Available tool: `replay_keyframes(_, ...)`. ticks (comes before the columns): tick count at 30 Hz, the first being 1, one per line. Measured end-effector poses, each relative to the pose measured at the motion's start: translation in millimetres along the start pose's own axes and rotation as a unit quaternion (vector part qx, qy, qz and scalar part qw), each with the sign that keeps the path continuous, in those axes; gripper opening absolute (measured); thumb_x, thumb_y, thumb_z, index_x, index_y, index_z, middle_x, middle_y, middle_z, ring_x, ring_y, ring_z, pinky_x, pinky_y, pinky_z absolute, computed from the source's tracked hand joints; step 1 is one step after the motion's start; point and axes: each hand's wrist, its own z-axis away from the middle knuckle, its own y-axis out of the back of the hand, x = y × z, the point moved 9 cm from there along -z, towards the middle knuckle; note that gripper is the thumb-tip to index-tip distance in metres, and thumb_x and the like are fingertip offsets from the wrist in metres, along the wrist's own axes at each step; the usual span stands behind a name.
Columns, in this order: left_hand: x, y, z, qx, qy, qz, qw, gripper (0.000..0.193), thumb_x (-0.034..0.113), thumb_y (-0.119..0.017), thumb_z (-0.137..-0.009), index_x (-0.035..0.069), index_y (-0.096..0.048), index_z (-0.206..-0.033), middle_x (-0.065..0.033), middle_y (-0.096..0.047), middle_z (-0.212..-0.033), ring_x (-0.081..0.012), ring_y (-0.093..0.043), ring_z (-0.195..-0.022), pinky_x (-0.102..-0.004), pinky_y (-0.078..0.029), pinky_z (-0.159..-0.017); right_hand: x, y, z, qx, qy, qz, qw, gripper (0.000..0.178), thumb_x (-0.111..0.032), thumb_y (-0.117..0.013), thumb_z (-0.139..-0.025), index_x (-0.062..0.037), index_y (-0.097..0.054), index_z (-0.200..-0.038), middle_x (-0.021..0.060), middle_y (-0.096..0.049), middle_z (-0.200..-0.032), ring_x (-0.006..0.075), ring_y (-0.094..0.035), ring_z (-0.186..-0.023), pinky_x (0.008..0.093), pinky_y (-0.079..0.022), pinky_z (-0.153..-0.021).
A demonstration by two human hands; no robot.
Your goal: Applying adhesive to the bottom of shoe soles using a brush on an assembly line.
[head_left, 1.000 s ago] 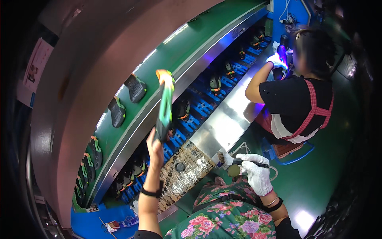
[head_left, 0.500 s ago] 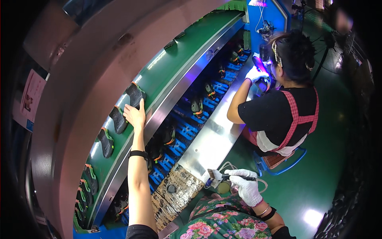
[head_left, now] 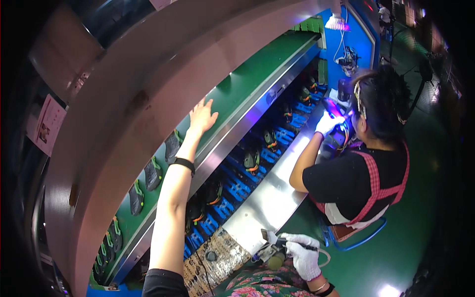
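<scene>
My bare left hand (head_left: 202, 118) reaches far over the green conveyor belt (head_left: 250, 74), fingers spread and nothing visible in its grasp. Its fingertips come close to the overhanging brown machine edge. Just below the wrist lies a dark shoe (head_left: 172, 146) with green trim, partly covered by my forearm. Farther down the belt rest more such shoes, among them a black shoe (head_left: 152, 174) and another black shoe (head_left: 136, 199). In my gloved right hand (head_left: 303, 257), near my lap, is a flat brush (head_left: 270, 237), its bristles pointing left. A small round container (head_left: 275, 261) stands beside the brush.
A curved brown machine housing (head_left: 118, 94) overhangs the belt. Below the belt, a blue rack (head_left: 237, 188) carries several shoes beside a metal ledge (head_left: 262, 213). On the right, a seated co-worker (head_left: 351, 178) in white gloves holds a shoe under a purple-lit lamp (head_left: 337, 22).
My left hand has moved away from the shoe, farther up the belt, with its fingers spreading. The view has shifted. My right hand still holds the brush.
</scene>
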Motion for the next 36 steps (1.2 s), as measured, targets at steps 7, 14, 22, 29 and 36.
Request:
replay_keyframes(7, 16.0, -61.3, -102.2, -0.104, 0.021, 0.033, 0.994, 0.075, 0.037, -0.071, -0.089, 0.009, -0.043, -0.153, -0.0189, -0.015, -0.168, -0.0390, -0.039, -0.145, -0.0502, -0.039, -0.115, 2.9, 33.9, -8.6, 0.045, 0.028, 0.132, 0.990, 0.025, 0.002, -0.062, -0.093, 0.0053, -0.072, -0.116, 0.0085, -0.075, -0.108, 0.0101, -0.063, -0.083, 0.0237, -0.051, -0.072)
replay_keyframes(14, -27.8, -105.3, -175.5, -0.142, 0.098, 0.035, 0.984, 0.079, 0.036, -0.070, -0.087, 0.006, -0.041, -0.154, -0.0197, -0.006, -0.169, -0.0384, -0.047, -0.140, -0.0444, -0.042, -0.114, -0.4, 32.4, -17.8, 0.083, 0.009, 0.083, 0.993, 0.025, 0.002, -0.065, -0.092, 0.0043, -0.073, -0.116, 0.0063, -0.074, -0.104, 0.0103, -0.062, -0.083, 0.0238, -0.050, -0.072)
replay_keyframes(22, -31.5, -119.2, -201.2, -0.192, 0.058, 0.095, 0.975, 0.089, 0.033, -0.079, -0.073, -0.007, -0.044, -0.144, -0.0289, -0.049, -0.144, -0.0387, -0.055, -0.129, -0.0447, -0.048, -0.106, 37.6, 25.8, -44.7, 0.084, 0.012, 0.027, 0.996, 0.020, -0.007, -0.070, -0.093, -0.0004, -0.074, -0.112, 0.0026, -0.072, -0.096, 0.0122, -0.064, -0.080, 0.0271, -0.054, -0.072)
replay_keyframes(29, -2.9, -91.5, -157.6, -0.091, 0.003, 0.013, 0.996, 0.077, 0.035, -0.083, -0.077, -0.014, -0.054, -0.128, -0.0293, -0.059, -0.132, -0.0341, -0.062, -0.119, -0.0432, -0.051, -0.098, 20.3, 25.1, -55.2, 0.065, 0.163, 0.069, 0.982, 0.018, -0.005, -0.069, -0.094, 0.0016, -0.072, -0.110, 0.0045, -0.073, -0.094, 0.0125, -0.065, -0.082, 0.0289, -0.055, -0.073)
replay_keyframes(36, 15.5, 8.3, 5.0, 0.022, 0.002, 0.223, 0.975, 0.052, 0.004, -0.078, -0.071, 0.008, -0.049, -0.114, -0.0190, -0.061, -0.092, -0.0391, -0.063, -0.094, -0.0483, -0.051, -0.086, 12.3, 18.9, -46.2, 0.014, 0.153, 0.025, 0.988, 0.021, -0.003, -0.066, -0.096, 0.0063, -0.068, -0.115, 0.0135, -0.074, -0.106, 0.0206, -0.070, -0.091, 0.0332, -0.058, -0.079)
